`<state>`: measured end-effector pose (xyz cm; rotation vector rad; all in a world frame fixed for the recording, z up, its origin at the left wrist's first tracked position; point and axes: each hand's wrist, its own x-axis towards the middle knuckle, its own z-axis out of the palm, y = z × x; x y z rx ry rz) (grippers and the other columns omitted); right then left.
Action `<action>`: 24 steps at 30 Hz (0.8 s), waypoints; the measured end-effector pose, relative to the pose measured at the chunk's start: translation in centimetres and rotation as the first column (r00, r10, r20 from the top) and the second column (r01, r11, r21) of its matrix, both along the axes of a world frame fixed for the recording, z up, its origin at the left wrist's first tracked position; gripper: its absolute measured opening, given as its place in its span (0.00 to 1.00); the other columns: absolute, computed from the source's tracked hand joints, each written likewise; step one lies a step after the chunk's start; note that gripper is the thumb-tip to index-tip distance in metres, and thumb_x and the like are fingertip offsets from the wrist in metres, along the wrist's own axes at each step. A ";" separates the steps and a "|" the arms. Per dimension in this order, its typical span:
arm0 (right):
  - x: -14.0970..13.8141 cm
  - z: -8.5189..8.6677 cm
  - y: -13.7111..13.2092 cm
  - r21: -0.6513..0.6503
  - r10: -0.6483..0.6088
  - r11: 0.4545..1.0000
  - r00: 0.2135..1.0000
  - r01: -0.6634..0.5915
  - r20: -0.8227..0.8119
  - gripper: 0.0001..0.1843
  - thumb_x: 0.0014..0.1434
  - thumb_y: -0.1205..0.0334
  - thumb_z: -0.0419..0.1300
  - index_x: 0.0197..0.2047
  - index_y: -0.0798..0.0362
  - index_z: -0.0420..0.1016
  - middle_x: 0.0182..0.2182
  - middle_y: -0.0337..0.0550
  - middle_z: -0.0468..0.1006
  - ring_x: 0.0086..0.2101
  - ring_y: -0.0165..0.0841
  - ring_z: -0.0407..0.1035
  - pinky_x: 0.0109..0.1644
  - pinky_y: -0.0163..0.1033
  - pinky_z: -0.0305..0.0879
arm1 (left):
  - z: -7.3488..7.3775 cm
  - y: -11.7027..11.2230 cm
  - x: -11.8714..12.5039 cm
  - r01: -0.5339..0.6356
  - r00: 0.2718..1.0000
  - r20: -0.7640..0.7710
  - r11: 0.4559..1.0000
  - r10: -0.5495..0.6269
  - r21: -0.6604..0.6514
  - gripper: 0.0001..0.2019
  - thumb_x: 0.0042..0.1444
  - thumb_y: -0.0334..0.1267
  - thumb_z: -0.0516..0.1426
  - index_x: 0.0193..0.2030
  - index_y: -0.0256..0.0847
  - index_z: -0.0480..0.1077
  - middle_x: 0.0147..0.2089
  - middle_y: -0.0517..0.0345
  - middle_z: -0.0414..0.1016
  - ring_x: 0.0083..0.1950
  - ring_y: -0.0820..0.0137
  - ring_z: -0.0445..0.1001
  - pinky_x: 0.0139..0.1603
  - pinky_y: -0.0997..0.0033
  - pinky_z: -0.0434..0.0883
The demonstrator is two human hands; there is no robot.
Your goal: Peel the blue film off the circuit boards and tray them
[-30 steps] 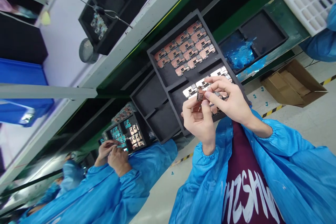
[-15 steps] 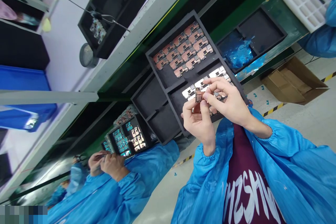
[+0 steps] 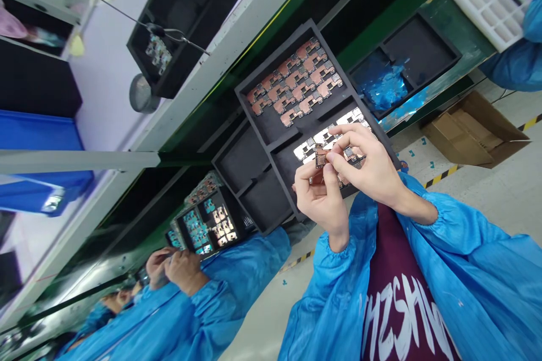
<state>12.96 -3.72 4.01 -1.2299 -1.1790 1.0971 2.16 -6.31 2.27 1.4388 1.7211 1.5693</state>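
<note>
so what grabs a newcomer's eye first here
The rows of copper-coloured circuit boards in the black foam tray at centre, then the small board pinched between the left hand and right hand. Blue sleeves at lower right and a co-worker's at lower left stand out too.

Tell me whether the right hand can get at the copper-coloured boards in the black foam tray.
Probably yes. The right hand is over the tray, and only a foam divider separates it from the copper-coloured boards. It would likely first have to release the small circuit board it shares with the left hand.
</note>
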 end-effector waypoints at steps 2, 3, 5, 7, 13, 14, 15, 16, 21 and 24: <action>0.1 0.0 0.0 -0.027 0.012 1.000 1.000 -0.012 -0.020 0.07 0.67 0.60 0.66 0.36 0.48 0.76 0.56 0.48 0.81 0.60 0.46 0.75 0.67 0.59 0.75 | -0.1 0.1 0.0 -0.001 1.000 -0.011 1.000 0.001 0.008 0.06 0.70 0.40 0.63 0.44 0.41 0.74 0.43 0.58 0.80 0.46 0.68 0.83 0.52 0.65 0.80; 0.2 0.0 0.0 -0.043 0.020 0.999 0.999 -0.021 -0.032 0.07 0.67 0.60 0.67 0.36 0.48 0.76 0.57 0.49 0.80 0.61 0.46 0.75 0.66 0.59 0.76 | -0.1 0.2 0.0 -0.004 1.000 -0.017 1.000 0.005 0.017 0.06 0.70 0.40 0.63 0.43 0.41 0.74 0.42 0.58 0.79 0.46 0.68 0.83 0.52 0.65 0.80; 0.2 -0.1 0.1 -0.073 0.035 0.997 0.998 -0.039 -0.052 0.07 0.67 0.59 0.67 0.36 0.48 0.77 0.57 0.49 0.80 0.62 0.47 0.74 0.65 0.58 0.77 | -0.3 0.3 -0.1 -0.014 0.999 -0.037 0.999 0.015 0.040 0.06 0.69 0.39 0.64 0.42 0.41 0.74 0.41 0.58 0.78 0.46 0.68 0.83 0.52 0.65 0.80; 0.3 -0.2 0.2 -0.102 0.050 0.993 0.996 -0.057 -0.070 0.08 0.67 0.58 0.68 0.35 0.48 0.77 0.58 0.48 0.80 0.62 0.47 0.74 0.63 0.57 0.79 | -0.4 0.4 -0.1 -0.024 0.998 -0.057 0.998 0.027 0.057 0.06 0.69 0.39 0.64 0.41 0.41 0.75 0.41 0.58 0.78 0.46 0.67 0.82 0.52 0.65 0.81; 0.0 -0.5 0.4 -0.121 0.058 0.990 0.991 -0.073 -0.118 0.10 0.68 0.56 0.67 0.35 0.49 0.78 0.56 0.48 0.81 0.60 0.46 0.76 0.61 0.55 0.81 | -0.6 0.5 0.0 -0.018 0.999 -0.031 0.998 0.020 0.067 0.05 0.69 0.38 0.65 0.42 0.41 0.76 0.42 0.58 0.79 0.45 0.68 0.83 0.51 0.66 0.81; 0.0 -0.5 0.4 -0.117 0.056 0.991 0.991 -0.070 -0.118 0.10 0.68 0.56 0.67 0.36 0.49 0.77 0.56 0.48 0.81 0.60 0.46 0.76 0.61 0.55 0.80 | -0.6 0.5 0.0 -0.020 0.999 -0.030 0.998 0.022 0.065 0.05 0.69 0.39 0.65 0.42 0.41 0.76 0.42 0.58 0.79 0.45 0.68 0.83 0.51 0.66 0.81; 0.0 -0.5 0.4 -0.115 0.052 0.991 0.992 -0.065 -0.115 0.09 0.68 0.56 0.67 0.36 0.49 0.77 0.56 0.48 0.81 0.61 0.46 0.76 0.62 0.56 0.80 | -0.7 0.5 0.0 -0.023 0.999 -0.032 0.998 0.025 0.062 0.06 0.69 0.39 0.65 0.42 0.41 0.75 0.42 0.58 0.79 0.46 0.68 0.83 0.51 0.65 0.81; 0.0 -0.5 0.4 -0.113 0.046 0.992 0.993 -0.058 -0.108 0.10 0.68 0.56 0.67 0.36 0.48 0.77 0.56 0.48 0.81 0.61 0.46 0.76 0.62 0.56 0.80 | -0.7 0.5 0.1 -0.025 0.999 -0.036 0.998 0.027 0.058 0.06 0.69 0.40 0.65 0.43 0.41 0.75 0.43 0.57 0.79 0.46 0.67 0.83 0.51 0.65 0.81; 0.0 -0.2 0.5 -0.100 0.023 0.995 0.997 -0.031 -0.076 0.10 0.68 0.56 0.68 0.35 0.48 0.76 0.56 0.48 0.81 0.62 0.48 0.76 0.64 0.58 0.79 | -0.6 0.7 0.1 -0.021 0.999 -0.037 0.999 0.023 0.050 0.07 0.69 0.41 0.64 0.43 0.41 0.75 0.44 0.57 0.80 0.48 0.66 0.84 0.53 0.64 0.81; 0.1 -0.1 0.5 -0.078 0.016 0.997 0.997 -0.022 -0.073 0.10 0.67 0.57 0.68 0.35 0.48 0.75 0.56 0.48 0.81 0.61 0.47 0.76 0.64 0.58 0.78 | -0.6 0.8 0.2 -0.016 0.999 -0.033 0.998 0.018 0.057 0.06 0.69 0.40 0.65 0.42 0.41 0.75 0.44 0.57 0.80 0.47 0.67 0.84 0.52 0.65 0.81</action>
